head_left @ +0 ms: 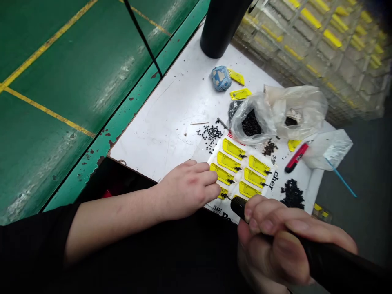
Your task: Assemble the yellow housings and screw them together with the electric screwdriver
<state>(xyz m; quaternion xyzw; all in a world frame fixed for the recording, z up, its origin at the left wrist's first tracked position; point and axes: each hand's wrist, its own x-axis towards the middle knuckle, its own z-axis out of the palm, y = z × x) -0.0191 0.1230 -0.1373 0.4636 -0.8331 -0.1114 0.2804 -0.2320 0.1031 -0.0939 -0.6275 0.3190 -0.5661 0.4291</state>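
My right hand (272,232) is wrapped round a black electric screwdriver (238,205), its thin bit pointing left. The bit's tip meets the near end of a flat yellow plastic piece (224,192). Curled over that piece's left part, my left hand (191,188) presses on it, and its fingertips are mostly hidden. Several matching yellow pieces (233,148) lie in two columns on a white printed sheet (241,161), each with a small black part at its right end.
Small black parts (211,132) are scattered left of the sheet. Behind it stand plastic bags (251,122) of dark parts. A red knife-like tool (296,158) and a black pile (292,194) lie right. A blue case (221,77), black cylinder (220,32) and clear trays (312,49) are farther back.
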